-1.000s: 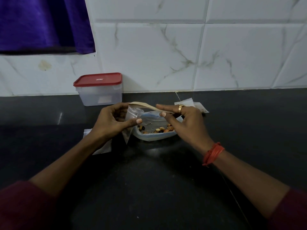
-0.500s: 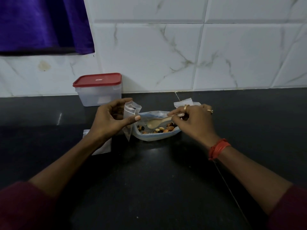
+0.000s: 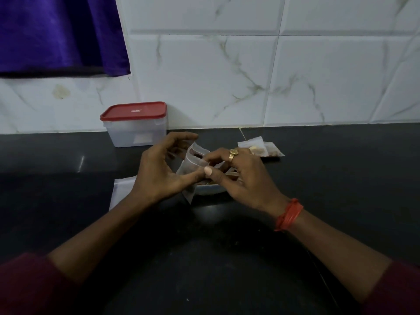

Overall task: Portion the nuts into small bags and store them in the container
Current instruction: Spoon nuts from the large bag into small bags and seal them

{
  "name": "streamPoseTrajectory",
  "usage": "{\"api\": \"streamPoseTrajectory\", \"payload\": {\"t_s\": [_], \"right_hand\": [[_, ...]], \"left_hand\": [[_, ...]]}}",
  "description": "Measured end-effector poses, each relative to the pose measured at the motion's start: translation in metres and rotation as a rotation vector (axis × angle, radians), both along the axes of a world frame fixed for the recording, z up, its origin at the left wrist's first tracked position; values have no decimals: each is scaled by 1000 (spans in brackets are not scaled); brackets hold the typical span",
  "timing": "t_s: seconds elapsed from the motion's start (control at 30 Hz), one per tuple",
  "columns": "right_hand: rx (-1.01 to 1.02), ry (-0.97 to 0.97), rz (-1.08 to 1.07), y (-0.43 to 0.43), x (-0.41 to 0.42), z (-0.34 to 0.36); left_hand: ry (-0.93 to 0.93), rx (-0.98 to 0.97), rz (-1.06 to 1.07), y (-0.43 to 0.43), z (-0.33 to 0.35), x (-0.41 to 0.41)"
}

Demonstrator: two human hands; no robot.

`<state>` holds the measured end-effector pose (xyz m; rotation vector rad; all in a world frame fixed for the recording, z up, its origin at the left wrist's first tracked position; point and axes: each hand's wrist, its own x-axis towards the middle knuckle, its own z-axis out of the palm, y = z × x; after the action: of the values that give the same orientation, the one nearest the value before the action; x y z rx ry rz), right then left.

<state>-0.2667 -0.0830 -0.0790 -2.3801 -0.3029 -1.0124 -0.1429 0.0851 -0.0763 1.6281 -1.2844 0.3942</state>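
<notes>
In the head view, a small bag point(image 3: 193, 160) of nuts is gripped by the left hand point(image 3: 159, 171) and pinched at its mouth by the right hand point(image 3: 241, 176) over the tray point(image 3: 211, 189), two filled bags point(image 3: 259, 148) are laid on the bench point(image 3: 341, 178), and the red-lidded container point(image 3: 136, 123) is seen closed, so storing is judged undone.

Dim bluish light, faint glare streak on dark countertop point(image 3: 81, 163), soft focus, wide-angle bending at edges
</notes>
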Motion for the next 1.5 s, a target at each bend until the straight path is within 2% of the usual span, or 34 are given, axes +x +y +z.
{"api": "streamPoseTrajectory", "payload": {"t_s": [0.13,0.3,0.4,0.6,0.77,0.9,1.0,1.07,1.23,1.33,1.5], "right_hand": [[127,-16,-14,-5,-1,1],[210,-2,-19,-17,-5,3],[232,10,-4,-26,-5,4],[118,0,76,-34,-7,7],[124,194,120,-39,-5,-1],[242,237,131,-36,-3,-4],[337,223,138,-37,1,-2],[393,208,148,-39,1,0],[431,243,184,-42,1,-2],[451,295,189,-43,1,-1],[393,242,111,-32,0,-3]], "left_hand": [[35,37,0,1,0,1],[325,62,-137,0,-1,0],[360,71,-176,0,0,1],[409,7,-245,0,3,-4],[375,207,-258,0,-1,1],[413,101,-265,-1,-1,0],[531,-16,-274,-3,1,1],[575,-22,-262,-3,2,1],[461,164,-222,-1,0,-1],[413,140,-205,-4,-1,-4],[352,66,-199,-7,-3,-9]]}}
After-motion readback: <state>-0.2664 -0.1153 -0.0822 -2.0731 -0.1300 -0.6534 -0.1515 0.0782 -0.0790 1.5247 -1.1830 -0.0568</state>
